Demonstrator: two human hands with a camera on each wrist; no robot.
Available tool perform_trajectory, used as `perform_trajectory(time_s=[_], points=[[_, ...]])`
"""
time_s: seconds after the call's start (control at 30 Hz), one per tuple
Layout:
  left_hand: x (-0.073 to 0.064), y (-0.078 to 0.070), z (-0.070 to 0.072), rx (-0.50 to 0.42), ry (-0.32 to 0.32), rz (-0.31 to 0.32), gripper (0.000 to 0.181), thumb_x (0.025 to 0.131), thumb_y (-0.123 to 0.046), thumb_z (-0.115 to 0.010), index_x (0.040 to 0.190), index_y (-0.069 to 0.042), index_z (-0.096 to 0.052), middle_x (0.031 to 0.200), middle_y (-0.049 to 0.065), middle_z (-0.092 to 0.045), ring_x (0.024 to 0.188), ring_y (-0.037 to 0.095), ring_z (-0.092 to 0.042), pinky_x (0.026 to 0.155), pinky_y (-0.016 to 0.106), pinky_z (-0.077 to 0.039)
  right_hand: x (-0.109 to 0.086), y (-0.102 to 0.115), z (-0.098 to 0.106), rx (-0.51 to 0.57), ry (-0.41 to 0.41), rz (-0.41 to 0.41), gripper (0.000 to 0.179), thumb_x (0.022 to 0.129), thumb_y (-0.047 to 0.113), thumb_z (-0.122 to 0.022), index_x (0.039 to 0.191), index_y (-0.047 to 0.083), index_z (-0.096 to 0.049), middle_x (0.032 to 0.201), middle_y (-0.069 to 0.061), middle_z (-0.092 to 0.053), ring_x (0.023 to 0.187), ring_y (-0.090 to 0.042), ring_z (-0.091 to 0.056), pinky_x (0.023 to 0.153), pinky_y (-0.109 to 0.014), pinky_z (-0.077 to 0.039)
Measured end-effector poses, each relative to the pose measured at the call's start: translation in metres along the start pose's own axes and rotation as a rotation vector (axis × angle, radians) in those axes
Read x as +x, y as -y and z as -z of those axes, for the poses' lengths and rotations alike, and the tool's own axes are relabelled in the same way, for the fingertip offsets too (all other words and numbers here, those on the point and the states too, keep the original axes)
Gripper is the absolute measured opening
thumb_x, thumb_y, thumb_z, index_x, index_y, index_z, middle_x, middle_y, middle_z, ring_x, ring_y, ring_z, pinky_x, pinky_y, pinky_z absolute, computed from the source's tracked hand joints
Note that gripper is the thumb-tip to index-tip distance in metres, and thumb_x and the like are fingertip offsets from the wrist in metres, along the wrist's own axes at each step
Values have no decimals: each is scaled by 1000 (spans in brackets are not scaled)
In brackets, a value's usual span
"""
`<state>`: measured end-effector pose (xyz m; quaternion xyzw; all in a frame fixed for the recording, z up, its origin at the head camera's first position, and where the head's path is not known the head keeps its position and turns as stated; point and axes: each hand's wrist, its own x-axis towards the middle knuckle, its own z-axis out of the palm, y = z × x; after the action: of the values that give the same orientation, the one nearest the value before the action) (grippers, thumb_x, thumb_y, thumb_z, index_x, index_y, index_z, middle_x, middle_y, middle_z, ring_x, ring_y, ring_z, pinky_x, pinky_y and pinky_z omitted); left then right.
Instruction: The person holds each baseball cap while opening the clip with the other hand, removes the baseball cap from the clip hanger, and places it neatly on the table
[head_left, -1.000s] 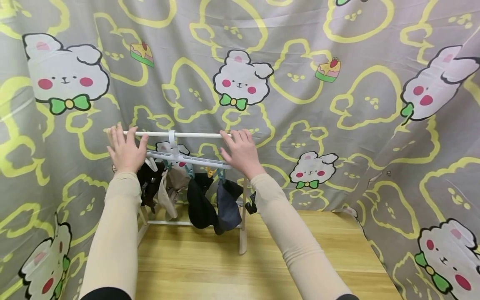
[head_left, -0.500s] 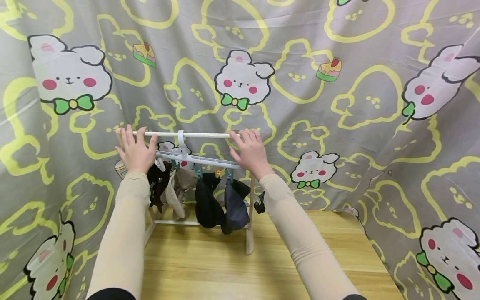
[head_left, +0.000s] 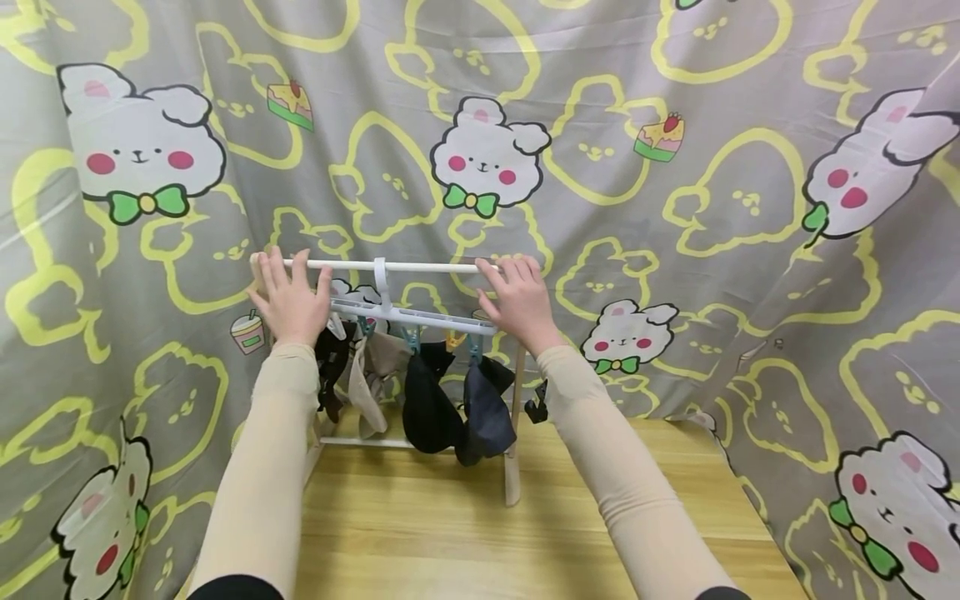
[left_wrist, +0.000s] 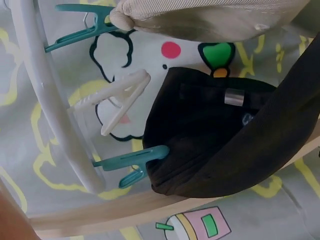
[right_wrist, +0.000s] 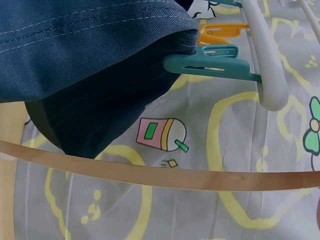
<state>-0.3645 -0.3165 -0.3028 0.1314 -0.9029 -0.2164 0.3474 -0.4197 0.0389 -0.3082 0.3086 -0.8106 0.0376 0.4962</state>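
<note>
A small wooden drying rack has a pale top bar; my left hand grips it near its left end. Toward the right end my right hand holds the same bar, fingers laid over it. From the bar hangs a white clip hanger by its hook. Caps dangle from its clips: a black cap on a teal clip, a beige cap, another black cap, and a navy denim cap on a teal clip. In the wrist views the fingers are almost wholly out of frame.
The rack's right leg stands on a wooden table. A lower white rail joins its legs. Close behind and on both sides hangs a grey curtain printed with rabbits. A small black strap shows past the right leg.
Both hands and the rack, with the hanger and caps, have shifted steadily to the right across the table. The hold on the bar looks the same throughout.
</note>
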Motion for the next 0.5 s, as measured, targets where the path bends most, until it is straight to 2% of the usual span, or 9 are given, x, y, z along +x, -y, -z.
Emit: perform_trajectory(time_s=[0.17,0.5], points=[[-5,-8,-4,-8,-12,-8,71,96,-70,-20,151,-26,-28,166,8,3,153,26,14,112,73,6,-5,-8,4,19,-8,-1,45,95,37,-55,136,21,-55,118,-9,-62,112,-27,-56,111,-43,-31],[-11,-18,-16,-1,-66,-23,70,96,-70,-21,150,-26,-30,166,6,0,153,26,12,114,71,2,-13,-22,9,49,-29,5,46,94,37,-56,137,21,-55,117,-11,-63,110,-29,-56,108,-47,-34]])
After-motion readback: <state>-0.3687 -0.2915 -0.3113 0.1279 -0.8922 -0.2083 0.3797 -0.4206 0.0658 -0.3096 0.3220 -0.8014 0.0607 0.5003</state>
